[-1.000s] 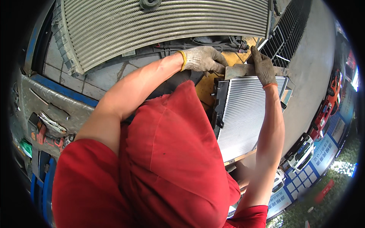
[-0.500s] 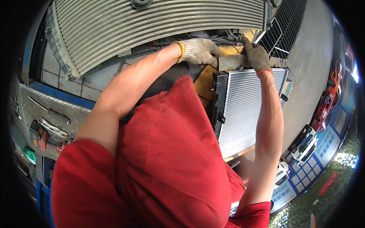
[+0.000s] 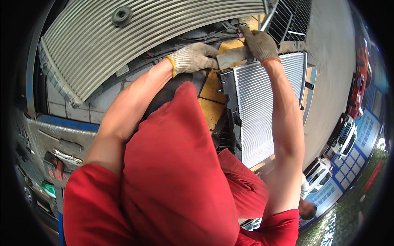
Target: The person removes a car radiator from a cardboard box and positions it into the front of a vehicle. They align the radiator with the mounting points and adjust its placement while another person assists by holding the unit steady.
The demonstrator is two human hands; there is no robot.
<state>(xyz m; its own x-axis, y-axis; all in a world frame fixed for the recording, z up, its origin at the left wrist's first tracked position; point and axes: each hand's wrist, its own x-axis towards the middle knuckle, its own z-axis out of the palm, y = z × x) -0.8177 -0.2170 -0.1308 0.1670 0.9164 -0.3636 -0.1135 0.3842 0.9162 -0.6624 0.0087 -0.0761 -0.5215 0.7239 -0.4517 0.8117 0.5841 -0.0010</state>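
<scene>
Metal strip point(image 3: 232, 58), shifted leftward in view; left hand point(image 3: 193, 58) pinches its end; whether right hand point(image 3: 262, 44) grips, I cannot tell.

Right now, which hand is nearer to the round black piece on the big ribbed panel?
The left. In the picture, the left hand is below and right of the round black piece; the right hand is farther right.

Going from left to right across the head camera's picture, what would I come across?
A green object → a round black part → the left gloved hand → the left end of the flat metal strip → the right gloved hand → a red car.
</scene>
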